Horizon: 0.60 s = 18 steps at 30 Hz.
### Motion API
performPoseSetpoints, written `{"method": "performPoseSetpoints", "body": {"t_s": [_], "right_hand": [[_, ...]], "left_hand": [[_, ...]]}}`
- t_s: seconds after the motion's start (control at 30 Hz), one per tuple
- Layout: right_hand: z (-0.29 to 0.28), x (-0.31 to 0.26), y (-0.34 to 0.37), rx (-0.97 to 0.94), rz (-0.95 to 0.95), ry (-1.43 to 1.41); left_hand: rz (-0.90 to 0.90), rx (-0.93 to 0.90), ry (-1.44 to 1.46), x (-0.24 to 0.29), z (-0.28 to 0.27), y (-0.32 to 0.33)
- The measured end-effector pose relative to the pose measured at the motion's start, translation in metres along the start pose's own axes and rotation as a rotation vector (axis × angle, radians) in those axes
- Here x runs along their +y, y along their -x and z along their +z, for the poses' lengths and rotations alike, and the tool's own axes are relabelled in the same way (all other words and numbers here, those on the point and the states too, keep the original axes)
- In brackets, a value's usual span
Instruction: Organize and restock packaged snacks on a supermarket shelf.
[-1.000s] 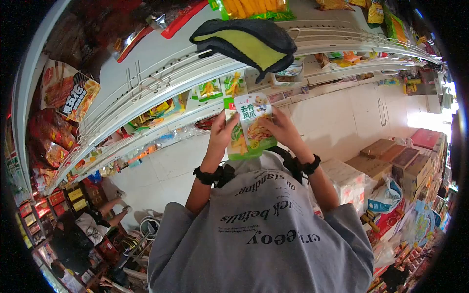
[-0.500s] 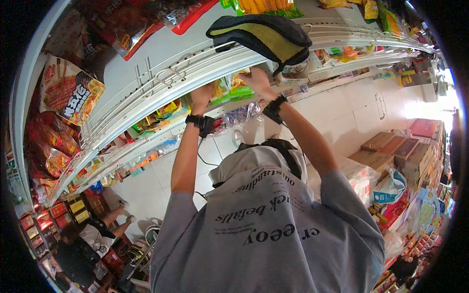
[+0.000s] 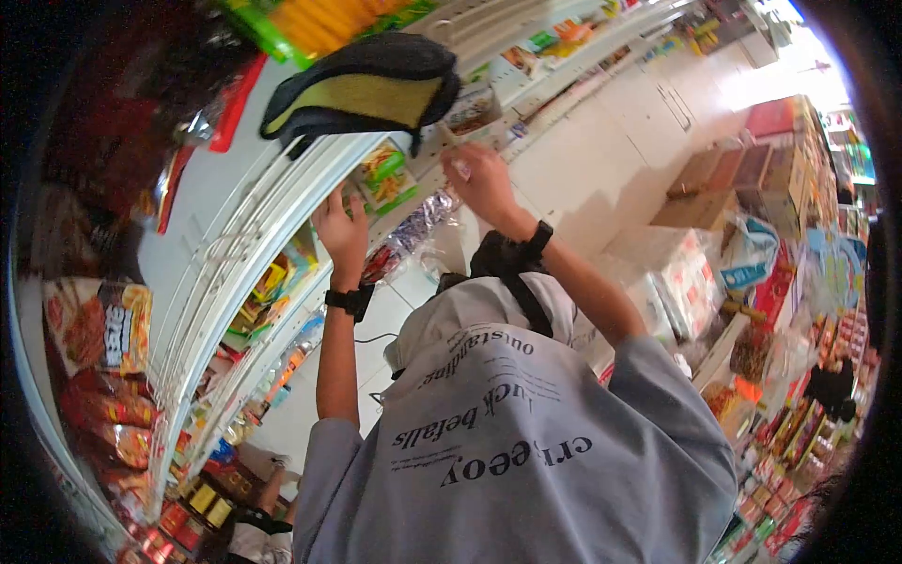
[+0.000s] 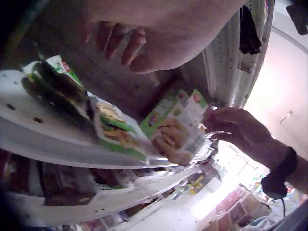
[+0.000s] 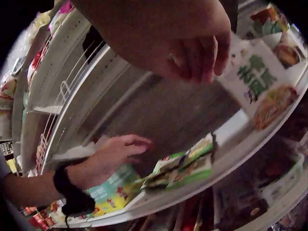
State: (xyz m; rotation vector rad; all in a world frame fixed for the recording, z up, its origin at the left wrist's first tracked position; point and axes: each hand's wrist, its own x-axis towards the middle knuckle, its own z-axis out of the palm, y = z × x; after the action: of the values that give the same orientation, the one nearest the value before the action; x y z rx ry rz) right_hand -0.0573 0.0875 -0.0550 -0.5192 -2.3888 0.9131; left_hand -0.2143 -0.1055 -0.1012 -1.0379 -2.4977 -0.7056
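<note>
In the head view my left hand (image 3: 340, 226) hovers at the shelf's front edge, fingers loosely spread and holding nothing. My right hand (image 3: 487, 193) is raised apart from it, fingers loosely curled; a small pale patch shows by the fingertips. Between the hands, green-and-white snack packets (image 3: 388, 188) lie on the lower shelf. One packet (image 4: 168, 139), printed with chicken feet, leans on the shelf near my right fingertips in the left wrist view. From the right wrist, a white packet (image 5: 257, 79) with green characters stands beside my right hand.
A black-and-yellow padded item (image 3: 366, 89) lies on the upper shelf by the wire rail (image 3: 221, 249). Cardboard boxes (image 3: 728, 179) and wrapped white packs (image 3: 681, 287) stand on the right. Another person (image 3: 263, 526) shows at lower left.
A second ago both hands held two packets before the chest; then they reached into the shelf. Now they are drawn back and apart, without the packets. The head view has turned.
</note>
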Motion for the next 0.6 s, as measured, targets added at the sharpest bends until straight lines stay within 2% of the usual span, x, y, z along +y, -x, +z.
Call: {"method": "performPoseSetpoints", "body": {"t_s": [0.07,0.13,0.2,0.27,0.33,0.4,0.47,0.5,0.6], "right_hand": [[-0.026,0.015,-0.015,0.269,0.023,0.006],[-0.045,0.034,-0.033,0.287,-0.01,0.086],[-0.052,0.049,-0.049,0.303,-0.057,0.153],[-0.05,0.059,-0.058,0.136,-0.22,0.322],[-0.042,0.061,-0.063,0.141,-0.214,0.35],[-0.043,0.063,-0.065,0.136,-0.209,0.378],[-0.041,0.061,-0.072,0.091,-0.154,0.367],[-0.044,0.065,-0.074,0.136,-0.205,0.355],[-0.053,0.071,-0.079,0.074,-0.248,0.33]], "left_hand": [[-0.091,-0.177,0.364,0.031,-0.01,-0.012],[-0.025,-0.167,0.411,0.061,-0.007,-0.025],[-0.088,-0.239,0.553,0.088,0.0,-0.037],[-0.069,-0.298,0.539,0.108,0.009,-0.048],[0.021,-0.238,0.439,0.135,0.008,-0.064],[-0.005,-0.251,0.487,0.151,0.013,-0.074],[-0.031,-0.249,0.39,0.155,0.012,-0.083],[-0.096,-0.334,0.373,0.158,0.019,-0.085],[-0.043,-0.221,0.344,0.155,0.035,-0.087]]}}
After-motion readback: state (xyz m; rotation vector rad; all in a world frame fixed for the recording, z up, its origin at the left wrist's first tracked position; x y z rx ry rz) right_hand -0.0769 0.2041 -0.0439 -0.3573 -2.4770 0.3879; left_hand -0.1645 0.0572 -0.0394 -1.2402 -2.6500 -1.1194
